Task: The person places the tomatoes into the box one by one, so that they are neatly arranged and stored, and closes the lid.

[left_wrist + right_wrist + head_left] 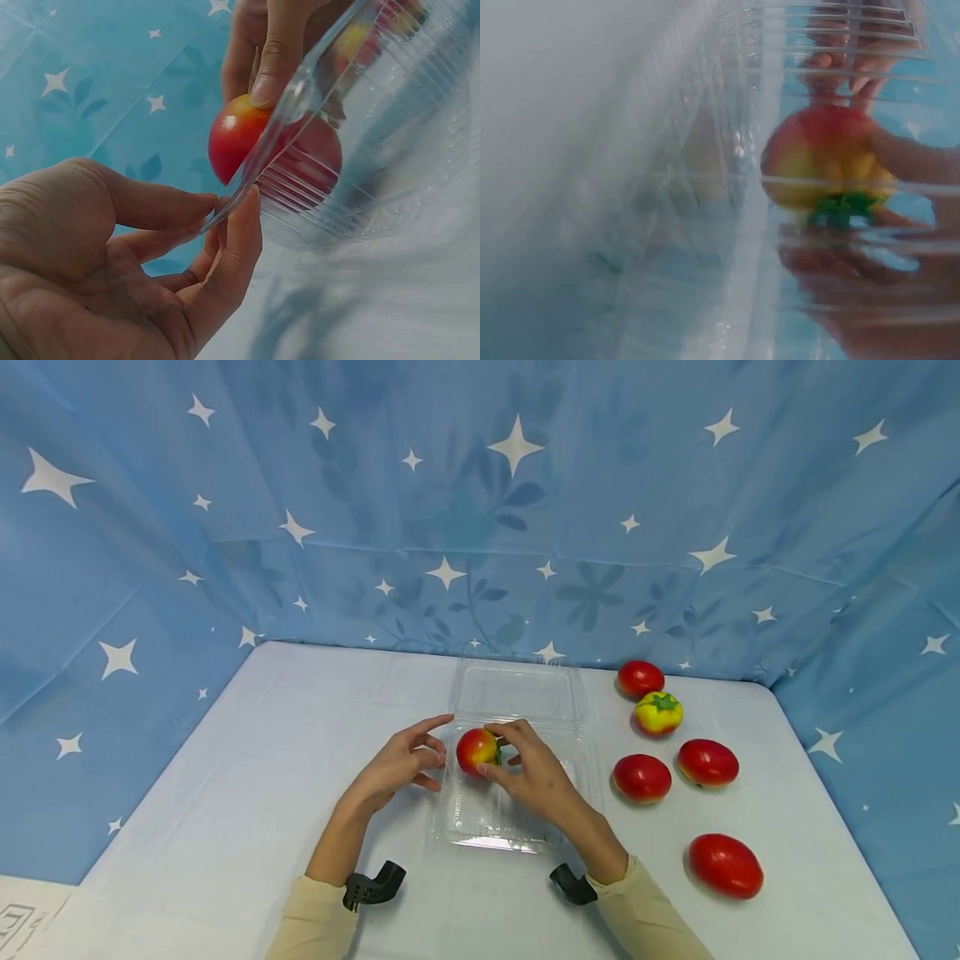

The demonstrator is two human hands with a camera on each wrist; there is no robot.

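A clear plastic clamshell box (480, 841) lies open, its lid (517, 691) folded back on the far side. My right hand (538, 777) pinches a red-and-yellow fruit (475, 752) between thumb and fingers, over the left half of the box. In the right wrist view, the fruit's green leafy top (844, 208) shows through the clear plastic, turned towards the right palm. At the box's left side is my left hand (401, 762); the left wrist view has its thumb and fingers pinching the box rim (225, 214), close beside the fruit.
To the right of the box lie several smooth red fruits, one near the front (725, 866) and one at the back (640, 679). A yellow fruit with a green top (657, 714) sits among them. A starry blue curtain (450, 510) borders the white table (300, 718).
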